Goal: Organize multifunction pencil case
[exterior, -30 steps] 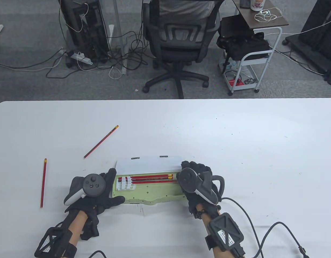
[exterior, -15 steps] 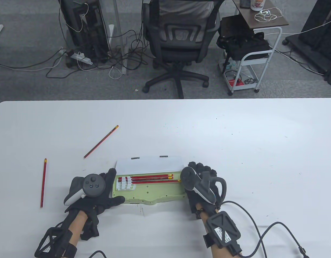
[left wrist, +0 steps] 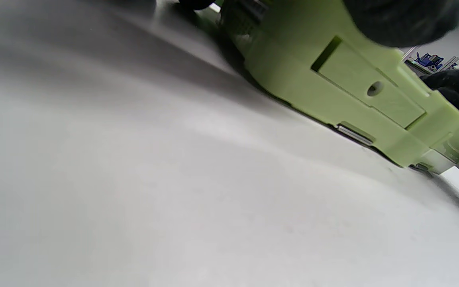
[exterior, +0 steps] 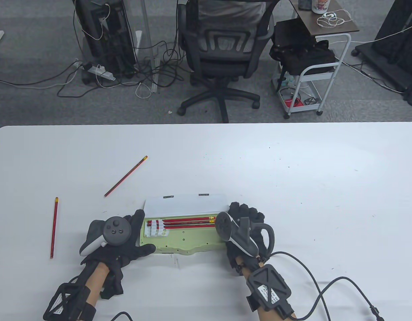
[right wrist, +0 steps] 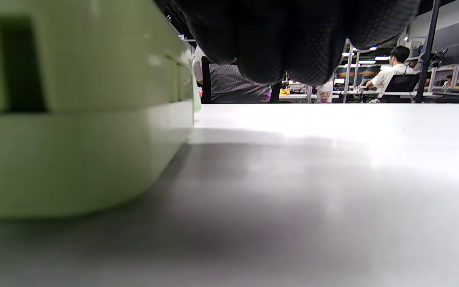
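The green pencil case [exterior: 192, 239] lies open near the table's front edge, its white lid [exterior: 184, 204] folded back. Three red pencils [exterior: 189, 222] lie side by side in its far channel beside a white clip block [exterior: 154, 229]. My left hand [exterior: 144, 230] grips the case's left end, thumb along the front edge and fingers at the back corner. My right hand [exterior: 237, 214] sits at the case's right end with curled fingers; its thumb is hidden under the tracker. The case's side shows in the left wrist view [left wrist: 333, 79] and the right wrist view [right wrist: 74, 119].
Two loose red pencils lie on the white table: one slanted behind the case to the left [exterior: 125, 176], one nearly upright at the far left [exterior: 54, 227]. An office chair [exterior: 222, 50] and a cart [exterior: 309, 77] stand beyond the table's far edge.
My right hand has shifted left and turned against the case's right end. The frontmost pencil has slid left, so its end no longer sticks out. The left hand has not moved.
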The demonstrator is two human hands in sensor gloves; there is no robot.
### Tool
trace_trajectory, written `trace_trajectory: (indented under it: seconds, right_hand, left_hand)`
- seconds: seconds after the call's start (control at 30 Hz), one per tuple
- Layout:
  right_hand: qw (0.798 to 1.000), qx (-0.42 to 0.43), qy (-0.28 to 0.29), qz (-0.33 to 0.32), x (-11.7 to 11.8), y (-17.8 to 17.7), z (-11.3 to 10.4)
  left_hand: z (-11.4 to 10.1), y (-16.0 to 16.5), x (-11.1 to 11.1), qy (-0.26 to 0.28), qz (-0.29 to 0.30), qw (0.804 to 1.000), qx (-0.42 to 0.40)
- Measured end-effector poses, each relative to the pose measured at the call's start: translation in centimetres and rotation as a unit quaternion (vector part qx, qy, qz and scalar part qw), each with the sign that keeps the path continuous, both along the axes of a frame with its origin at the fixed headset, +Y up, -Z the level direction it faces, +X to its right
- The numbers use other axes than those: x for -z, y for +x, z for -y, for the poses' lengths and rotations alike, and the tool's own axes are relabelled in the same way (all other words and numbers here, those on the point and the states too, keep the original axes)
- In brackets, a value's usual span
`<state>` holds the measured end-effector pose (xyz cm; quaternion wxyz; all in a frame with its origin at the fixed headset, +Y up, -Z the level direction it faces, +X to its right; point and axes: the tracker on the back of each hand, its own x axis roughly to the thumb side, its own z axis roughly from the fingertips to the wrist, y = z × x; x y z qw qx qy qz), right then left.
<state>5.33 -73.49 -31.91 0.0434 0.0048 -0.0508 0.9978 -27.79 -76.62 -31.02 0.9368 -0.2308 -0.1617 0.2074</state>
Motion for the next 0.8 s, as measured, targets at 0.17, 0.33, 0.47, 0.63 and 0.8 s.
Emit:
trace_trajectory:
  seconds: [0.17,0.33,0.47,0.63,0.8]
  right_hand:
    - [1.0,-0.012,0.004,-0.007,0.0,-0.6,-0.1]
    - [1.0,-0.01,0.004,-0.015,0.1,-1.3,-0.1]
    - [1.0,-0.012,0.006,-0.018,0.1,-1.6,-0.1]
    - [1.0,-0.013,0.008,-0.019,0.1,-1.6,-0.2]
    - [1.0,0.015,0.009,-0.017,0.0,-0.6,-0.7]
  left_hand:
    - [0.0,0.0,0.0,0.0,0.0,1.0,0.0]
    - [0.0,0.0,0.0,0.0,0.0,1.0,0.0]
    - [0.0,0.0,0.0,0.0,0.0,1.0,0.0]
    - [0.0,0.0,0.0,0.0,0.0,1.0,0.0]
    - [0.0,0.0,0.0,0.0,-0.001,1.0,-0.001]
